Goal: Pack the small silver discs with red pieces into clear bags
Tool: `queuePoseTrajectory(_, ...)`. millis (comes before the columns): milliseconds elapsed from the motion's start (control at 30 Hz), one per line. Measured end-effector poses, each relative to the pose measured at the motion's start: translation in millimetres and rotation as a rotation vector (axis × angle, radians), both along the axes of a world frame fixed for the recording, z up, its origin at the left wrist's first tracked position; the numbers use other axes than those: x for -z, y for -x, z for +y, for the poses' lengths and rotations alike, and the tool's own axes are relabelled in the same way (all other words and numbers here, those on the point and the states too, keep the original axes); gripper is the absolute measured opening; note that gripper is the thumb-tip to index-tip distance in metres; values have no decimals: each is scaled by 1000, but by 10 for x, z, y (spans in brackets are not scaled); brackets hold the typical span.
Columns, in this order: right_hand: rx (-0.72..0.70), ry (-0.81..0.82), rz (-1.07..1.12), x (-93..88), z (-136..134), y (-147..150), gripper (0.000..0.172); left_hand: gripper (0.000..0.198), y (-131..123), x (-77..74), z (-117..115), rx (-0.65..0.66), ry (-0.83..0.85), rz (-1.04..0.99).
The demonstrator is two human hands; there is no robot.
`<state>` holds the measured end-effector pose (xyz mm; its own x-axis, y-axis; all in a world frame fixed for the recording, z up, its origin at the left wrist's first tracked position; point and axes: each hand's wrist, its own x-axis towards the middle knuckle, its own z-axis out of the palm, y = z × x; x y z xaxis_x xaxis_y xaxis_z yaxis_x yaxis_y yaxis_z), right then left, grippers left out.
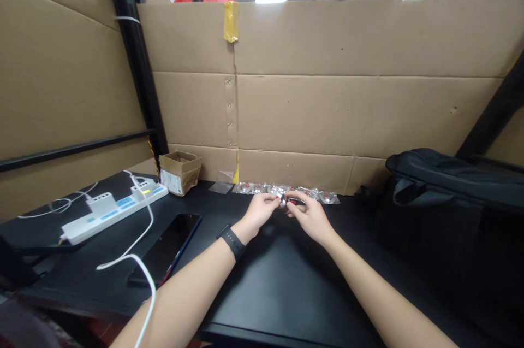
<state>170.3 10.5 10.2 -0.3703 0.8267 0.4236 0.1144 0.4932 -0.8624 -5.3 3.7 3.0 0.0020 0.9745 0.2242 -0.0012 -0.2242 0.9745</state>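
Observation:
My left hand (260, 212) and my right hand (310, 216) meet over the middle of the black table, fingers closed in a pinch. Between their fingertips is a small shiny round metal piece (283, 202) with a black and red part, too small to name. Both hands grip it, the left from its left side and the right from its right. Just behind them lies a row of clear plastic packets (245, 188) with small silvery and red contents; my hands hide part of the row. A black watch (232, 241) is on my left wrist.
Left of my arms lie a black phone (172, 244), a white power strip (118, 214) and a loose white cable (141, 263). A small open cardboard box (180, 173) and a clear plastic sheet (221, 184) stand near the cardboard wall (311, 113). A black backpack (434, 217) fills the right side.

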Motion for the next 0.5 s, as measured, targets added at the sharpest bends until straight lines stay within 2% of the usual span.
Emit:
queuePoseTrajectory(233,74,-52,-71,-3,-27,4,39,22,28,-16,-9,29,-25,71)
queuePoseTrajectory(300,88,-69,-91,10,-27,4,38,24,45,10,6,84,-66,158)
queuePoseTrajectory(400,144,-115,-139,9,-2,-29,40,28,86,19,51,154,-175,406)
queuePoseTrajectory(467,187,-149,-166,-8,37,-88,40,30,163,-75,81,92,-246,538)
queuePoseTrajectory(500,206,-157,-176,-20,63,-129,40,34,234,-171,89,-1,-271,565)
